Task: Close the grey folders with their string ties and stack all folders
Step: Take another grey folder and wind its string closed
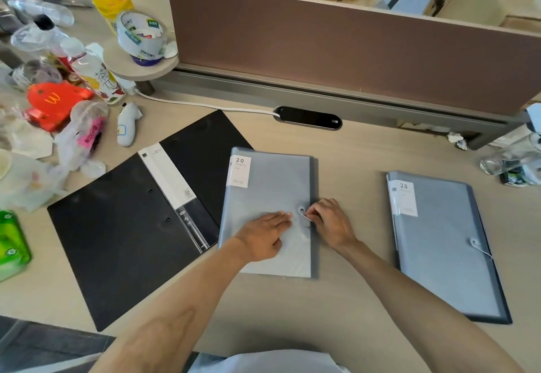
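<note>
On the desk's middle lies a closed grey folder — left hand flat on its cover, fingers released; right hand pinching its string tie. Second grey folder lies right, black folder open left.

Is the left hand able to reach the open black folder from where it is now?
Probably yes. The left hand lies flat on the middle grey folder, and the black folder lies open just beside it on the left, with nothing between them. It would have to let go of the cover first.
</note>
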Motion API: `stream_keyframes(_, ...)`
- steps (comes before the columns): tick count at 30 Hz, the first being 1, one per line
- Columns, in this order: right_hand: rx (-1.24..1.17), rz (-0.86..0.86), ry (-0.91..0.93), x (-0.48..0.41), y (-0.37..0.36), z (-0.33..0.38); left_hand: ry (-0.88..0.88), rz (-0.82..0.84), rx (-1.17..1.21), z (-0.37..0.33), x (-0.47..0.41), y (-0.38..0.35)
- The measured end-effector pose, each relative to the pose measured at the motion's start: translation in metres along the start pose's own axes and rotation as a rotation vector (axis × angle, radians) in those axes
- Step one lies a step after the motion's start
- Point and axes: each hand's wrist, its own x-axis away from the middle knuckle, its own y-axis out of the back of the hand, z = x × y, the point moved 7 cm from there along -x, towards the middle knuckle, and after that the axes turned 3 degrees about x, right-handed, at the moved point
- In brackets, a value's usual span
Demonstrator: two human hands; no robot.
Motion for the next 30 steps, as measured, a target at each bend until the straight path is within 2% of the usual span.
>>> stream_keyframes(4, 0.045, 0.003, -0.014, -0.005, 0.002, 0.001, 0.007, 0.019, 0.015, 0.001, 0.001, 0.0)
stream_keyframes(10, -0.01, 0.017, -0.062, -0.006, 0.007, 0.001, 0.025, 0.045, 0.11, 0.008, -0.004, 0.003)
stream_keyframes(15, -0.02, 0.072, -0.105, -0.001, 0.008, -0.002, 0.091, -0.094, 0.238, 0.012, 0.0, 0.019)
stream_keyframes(19, -0.051, 0.07, -0.155, 0.006, 0.009, -0.001, 0.235, -0.293, 0.279, 0.035, 0.017, 0.032)
stream_keyframes(22, -0.09, 0.05, -0.203, 0.013, 0.007, 0.0, 0.41, -0.39, 0.273, 0.062, 0.035, 0.037)
stream_keyframes(24, -0.112, 0.039, -0.227, 0.016, 0.006, 0.002, 0.499, -0.402, 0.348, 0.075, 0.044, 0.035)
stream_keyframes(27, -0.169, -0.004, -0.336, 0.021, 0.004, 0.005, 0.671, -0.366, 0.624, 0.084, 0.052, 0.027)
stream_keyframes(30, -0.188, -0.028, -0.396, 0.026, -0.001, 0.011, 0.656, -0.374, 0.728, 0.081, 0.05, 0.027)
